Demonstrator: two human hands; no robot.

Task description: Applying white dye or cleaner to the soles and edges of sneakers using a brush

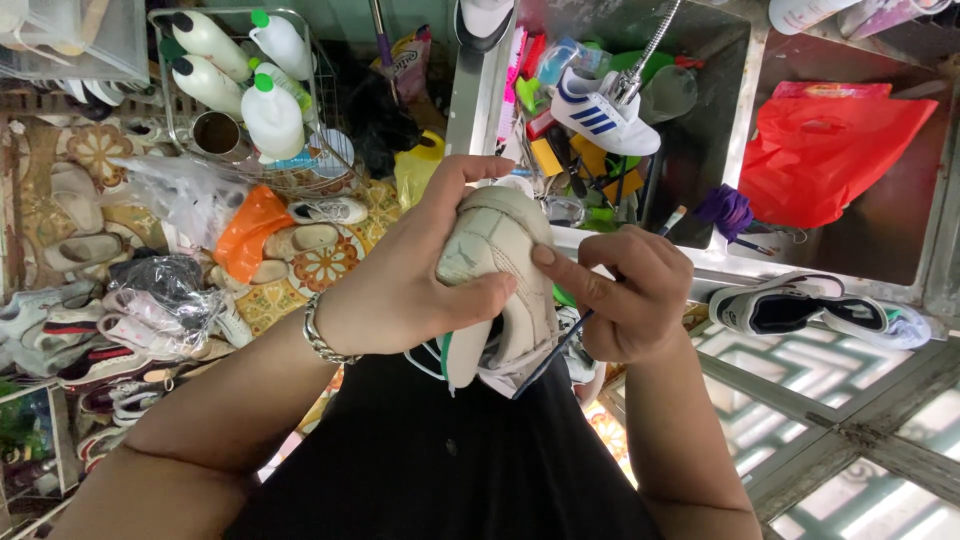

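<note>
Cream leather sneaker sits toe-up at chest height, left hand wrapped round its side, right hand pinching a thin brush with one finger on the upper; a firm grip and short strokes would suit. Beyond the sneaker lies a metal sink holding a white striped shoe; left of it, a bottle rack over tiled floor.
</note>
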